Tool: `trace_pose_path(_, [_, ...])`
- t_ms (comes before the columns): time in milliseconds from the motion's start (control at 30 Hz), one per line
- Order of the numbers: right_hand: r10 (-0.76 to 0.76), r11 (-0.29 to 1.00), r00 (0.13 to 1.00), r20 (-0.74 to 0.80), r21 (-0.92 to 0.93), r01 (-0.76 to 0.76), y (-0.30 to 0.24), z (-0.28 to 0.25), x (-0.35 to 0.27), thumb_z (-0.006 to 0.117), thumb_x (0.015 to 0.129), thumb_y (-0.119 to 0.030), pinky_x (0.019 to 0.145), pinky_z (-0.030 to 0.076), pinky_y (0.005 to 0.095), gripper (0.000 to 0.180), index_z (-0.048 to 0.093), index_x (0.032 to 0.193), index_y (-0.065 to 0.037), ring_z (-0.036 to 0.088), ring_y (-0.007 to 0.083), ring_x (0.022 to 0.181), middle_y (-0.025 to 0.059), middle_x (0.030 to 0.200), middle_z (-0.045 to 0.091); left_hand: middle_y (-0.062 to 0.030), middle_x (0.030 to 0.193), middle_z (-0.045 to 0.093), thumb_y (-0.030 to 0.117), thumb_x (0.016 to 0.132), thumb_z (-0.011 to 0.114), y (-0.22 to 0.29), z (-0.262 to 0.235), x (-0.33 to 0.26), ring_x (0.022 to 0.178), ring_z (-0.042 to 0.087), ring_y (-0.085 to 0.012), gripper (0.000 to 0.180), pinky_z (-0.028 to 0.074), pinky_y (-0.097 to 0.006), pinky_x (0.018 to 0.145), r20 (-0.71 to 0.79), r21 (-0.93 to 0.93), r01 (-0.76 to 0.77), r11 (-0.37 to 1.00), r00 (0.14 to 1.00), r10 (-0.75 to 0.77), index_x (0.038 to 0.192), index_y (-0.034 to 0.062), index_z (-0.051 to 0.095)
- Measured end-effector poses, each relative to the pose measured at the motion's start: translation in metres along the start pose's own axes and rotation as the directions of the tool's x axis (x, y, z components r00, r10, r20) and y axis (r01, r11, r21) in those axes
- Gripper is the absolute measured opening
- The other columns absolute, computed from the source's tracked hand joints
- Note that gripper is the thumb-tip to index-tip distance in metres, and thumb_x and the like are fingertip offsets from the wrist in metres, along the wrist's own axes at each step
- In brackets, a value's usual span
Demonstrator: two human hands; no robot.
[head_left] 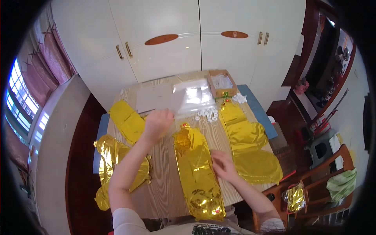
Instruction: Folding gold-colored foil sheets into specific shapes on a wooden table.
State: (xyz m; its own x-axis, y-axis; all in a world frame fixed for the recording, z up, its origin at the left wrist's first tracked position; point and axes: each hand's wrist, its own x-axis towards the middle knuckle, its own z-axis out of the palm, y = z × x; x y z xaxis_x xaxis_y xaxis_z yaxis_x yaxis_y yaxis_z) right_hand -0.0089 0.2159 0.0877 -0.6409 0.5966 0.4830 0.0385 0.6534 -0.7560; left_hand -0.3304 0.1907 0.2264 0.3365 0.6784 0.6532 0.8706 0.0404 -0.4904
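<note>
A flat gold foil balloon (pixel 197 168) lies lengthwise on the wood-grain table in front of me, with a small red spot at its far end. My left hand (pixel 158 123) is raised beyond its far left corner, fingers closed together; what they hold, if anything, is too small to make out. Along the balloon's right edge rests my right hand (pixel 223 164), its fingers loosely bent and apart, touching or very near the foil. Just past the balloon, small white rings (pixel 207 114) are scattered in a heap beside a clear plastic sheet (pixel 194 94).
More gold foil balloons lie at the left (pixel 127 121), the near left (pixel 105 162) and the right (pixel 248 137). A cardboard box (pixel 222 83) with clear contents stands at the back, next to crumpled white tissue (pixel 239 98). A wooden chair (pixel 337 164) holds a gold foil packet (pixel 295 197).
</note>
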Motion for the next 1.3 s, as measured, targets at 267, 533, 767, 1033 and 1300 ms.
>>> trace_pose_path(267, [0.665, 0.287, 0.662, 0.346, 0.7, -0.654, -0.06, -0.021, 0.058, 0.065, 0.089, -0.007, 0.075, 0.05, 0.028, 0.063, 0.032, 0.143, -0.005, 0.06, 0.0131, 0.088, 0.0075, 0.105, 0.062, -0.0016, 0.079, 0.059, 0.012, 0.07, 0.061, 0.138, -0.097, -0.057, 0.074, 0.058, -0.0163, 0.008, 0.045, -0.03, 0.064, 0.075, -0.264, -0.149, 0.953, 0.982, 0.175, 0.072, 0.0124, 0.054])
trace_pose_path(533, [0.5, 0.778, 0.853, 0.146, 0.357, -0.517, 0.016, -0.009, 0.028, 0.061, 0.089, 0.0, 0.071, 0.05, 0.0271, 0.054, 0.039, 0.138, -0.004, 0.06, 0.0128, 0.08, 0.0045, 0.093, 0.061, -0.0108, 0.131, 0.057, 0.025, 0.09, 0.058, 0.109, -0.057, -0.1, 0.128, 0.048, -0.0348, 0.034, 0.038, -0.05, 0.106, 0.42, -0.628, 0.356, 0.692, 0.904, -0.083, 0.121, 0.0103, 0.061])
trace_pose_path(767, [0.233, 0.956, 0.972, -0.024, -0.18, -0.233, 0.013, 0.001, 0.007, 0.064, 0.084, -0.012, 0.081, 0.05, 0.0364, 0.039, 0.058, 0.122, -0.005, 0.061, 0.0269, 0.087, 0.0117, 0.096, 0.06, -0.0084, 0.148, 0.042, 0.034, 0.091, 0.058, 0.115, -0.033, -0.143, 0.139, 0.033, -0.0364, 0.043, 0.023, -0.061, 0.112, 0.571, -0.58, 0.387, 0.716, 0.821, 0.019, 0.133, 0.0236, 0.054])
trace_pose_path(1033, [0.003, 0.921, 0.995, 0.095, -0.387, 0.035, -0.008, -0.001, 0.006, 0.066, 0.085, -0.024, 0.103, 0.038, 0.0441, 0.035, 0.065, 0.118, -0.014, 0.047, 0.0339, 0.125, 0.0137, 0.132, 0.055, -0.0072, 0.146, 0.045, 0.031, 0.089, 0.061, 0.116, -0.047, -0.141, 0.139, 0.035, -0.0338, 0.039, 0.021, -0.06, 0.113, 0.56, -0.613, 0.411, 0.675, 0.829, 0.003, 0.126, 0.0194, 0.058])
trace_pose_path(1300, [0.058, 0.886, 0.964, 0.261, -0.459, 0.071, -0.008, -0.001, 0.005, 0.065, 0.087, -0.032, 0.11, 0.031, 0.0496, 0.037, 0.066, 0.121, -0.018, 0.044, 0.0316, 0.132, 0.0106, 0.137, 0.054, -0.0055, 0.145, 0.045, 0.024, 0.088, 0.061, 0.12, -0.048, -0.142, 0.138, 0.037, -0.0342, 0.037, 0.023, -0.059, 0.113, 0.53, -0.69, 0.348, 0.634, 0.84, 0.116, 0.125, 0.0251, 0.059])
